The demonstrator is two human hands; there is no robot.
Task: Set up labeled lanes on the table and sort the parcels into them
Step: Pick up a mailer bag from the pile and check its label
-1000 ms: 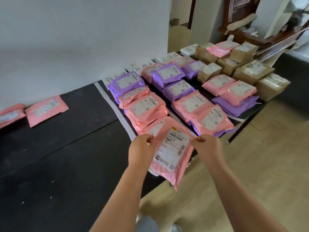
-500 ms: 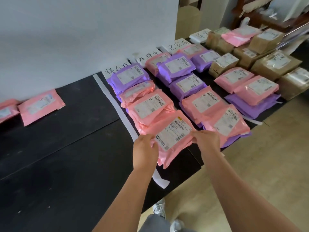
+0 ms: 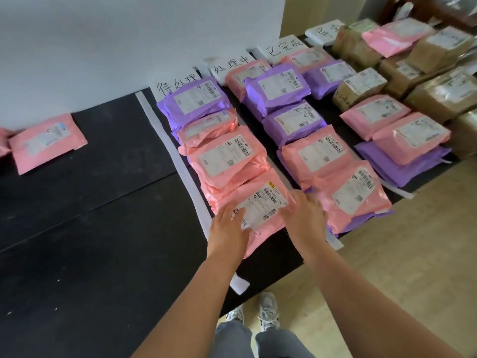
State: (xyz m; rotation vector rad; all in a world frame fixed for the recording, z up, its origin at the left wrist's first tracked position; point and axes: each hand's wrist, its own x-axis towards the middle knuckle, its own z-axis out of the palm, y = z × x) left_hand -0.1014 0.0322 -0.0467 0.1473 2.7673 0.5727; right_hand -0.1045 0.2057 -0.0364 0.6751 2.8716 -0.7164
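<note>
A pink parcel [image 3: 260,205] with a white barcode label lies at the near end of the leftmost lane, on top of other pink parcels. My left hand [image 3: 228,228] rests flat on its left edge, fingers fairly straight. My right hand [image 3: 305,218] presses on its right edge with spread fingers. Handwritten paper labels [image 3: 175,85] [image 3: 229,64] [image 3: 284,46] stand against the wall at the head of the lanes. A white tape strip [image 3: 167,140] marks the left border of the first lane on the black table [image 3: 103,228].
Pink and purple parcels [image 3: 278,86] fill the middle lanes, and brown boxes [image 3: 438,94] crowd the far right. A loose pink parcel [image 3: 46,142] lies by the wall at the left. The table's front edge runs just below my hands, with wooden floor [image 3: 387,254] beyond.
The pink parcel went from held up in both hands to lying on the near end of the first lane. My fingers have straightened onto its top.
</note>
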